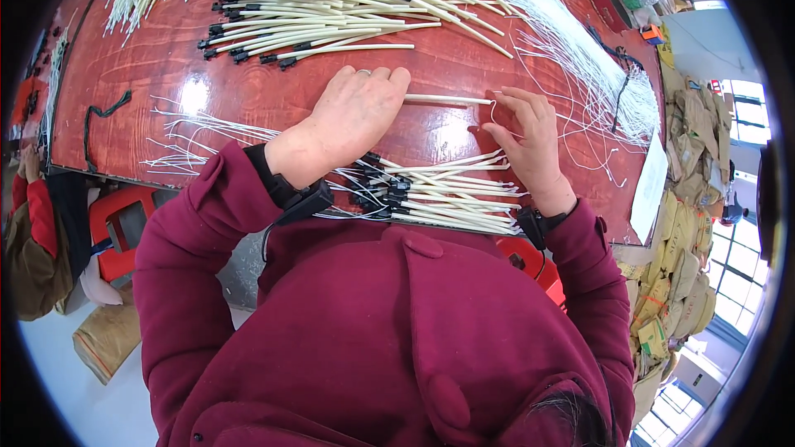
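My left hand [358, 118] lies palm down on the red-brown table [149, 66], its fingers closed over one end of a cream sleeved tube [451, 100]. The tube's free end points right toward my right hand [526, 136], whose fingertips pinch a thin white wire [494, 109] at that end. Just below both hands, at the table's near edge, lies a bundle of cream tubes with black connectors [431, 194]. Both wrists wear black bands.
A large pile of cream tubes with black connectors [331, 8] covers the far table. Loose white wires [580, 58] fan out at the right, more [199, 136] at the left. A white paper sheet [650, 186] lies at the right edge. A red stool [116, 228] stands lower left.
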`<action>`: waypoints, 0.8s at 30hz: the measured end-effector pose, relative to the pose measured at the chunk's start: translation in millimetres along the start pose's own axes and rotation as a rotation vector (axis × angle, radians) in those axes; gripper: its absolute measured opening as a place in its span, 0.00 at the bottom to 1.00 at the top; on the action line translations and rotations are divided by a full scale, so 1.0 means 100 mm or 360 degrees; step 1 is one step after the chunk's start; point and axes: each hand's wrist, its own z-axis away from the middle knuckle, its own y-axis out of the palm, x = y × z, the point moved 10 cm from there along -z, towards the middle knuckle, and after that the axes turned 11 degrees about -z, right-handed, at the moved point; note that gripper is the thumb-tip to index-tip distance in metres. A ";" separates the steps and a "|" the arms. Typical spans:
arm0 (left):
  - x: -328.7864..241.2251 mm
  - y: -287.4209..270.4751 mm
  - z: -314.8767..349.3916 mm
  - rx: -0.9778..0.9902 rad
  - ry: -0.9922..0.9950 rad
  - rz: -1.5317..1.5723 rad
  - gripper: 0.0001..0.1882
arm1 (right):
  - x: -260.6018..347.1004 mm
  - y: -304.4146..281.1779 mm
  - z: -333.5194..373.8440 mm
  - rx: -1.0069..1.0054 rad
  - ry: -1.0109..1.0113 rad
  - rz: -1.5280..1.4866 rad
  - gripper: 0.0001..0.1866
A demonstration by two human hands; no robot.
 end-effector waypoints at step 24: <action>0.05 -0.09 0.04 -0.0108 0.0023 0.0553 0.15 | 0.14 -0.05 0.00 -0.0015 -0.0181 -0.0092 0.11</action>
